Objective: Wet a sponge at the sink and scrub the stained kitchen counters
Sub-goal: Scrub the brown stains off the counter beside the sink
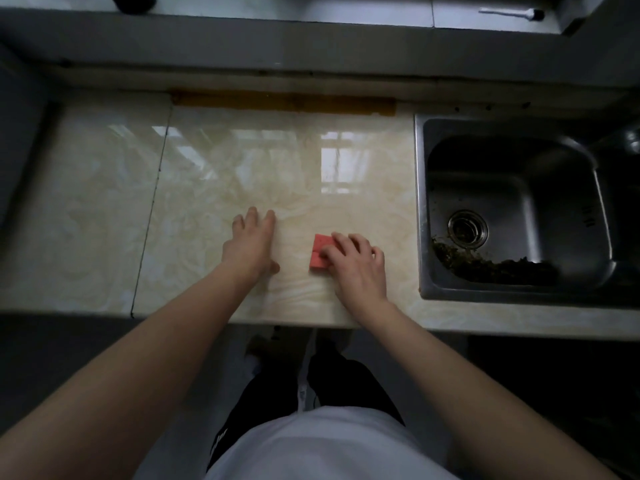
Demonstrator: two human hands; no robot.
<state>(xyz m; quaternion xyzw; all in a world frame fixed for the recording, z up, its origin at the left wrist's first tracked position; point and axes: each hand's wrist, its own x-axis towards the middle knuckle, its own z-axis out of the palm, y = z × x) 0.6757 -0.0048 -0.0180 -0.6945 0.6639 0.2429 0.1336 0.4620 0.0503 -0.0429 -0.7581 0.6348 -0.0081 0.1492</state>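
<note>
Sponge: pinky-red flat rectangle with a groove across the top. It lies flat on the counter near the front edge, at about 3 o'clock from the left hand and well short of the sink.
Right hand: on top of the sponge, fingers curled over its right part and clamped on it, pressing it down onto the stone.
Left hand: palm down on the counter just beside the sponge, fingers straight and a bit spread, holding nothing.
Counter: glossy cream marble look, with a window reflection at 12 o'clock from the sponge. A dark seam runs front to back at 9 o'clock from the left hand, and there's a brown strip along the back edge.
Sink: steel basin at 3 o'clock from the sponge. The drain sits in its floor, with a pile of dark gunk along the front wall.
Hidden bits: the sponge's right half is under the fingers, so I can't see its full shape. Can't tell if it's wet either.
Hard to make out: any stains. There's a faint yellowish tint around the sponge, but the glare and dim light make it tough to call.
Cut off: a dark thing at 11 o'clock on the ledge is chopped by the frame, no idea what it is. The sink's right side runs out of shot too.
Ledge: a pale brush lies at 1 o'clock, blurry.
</note>
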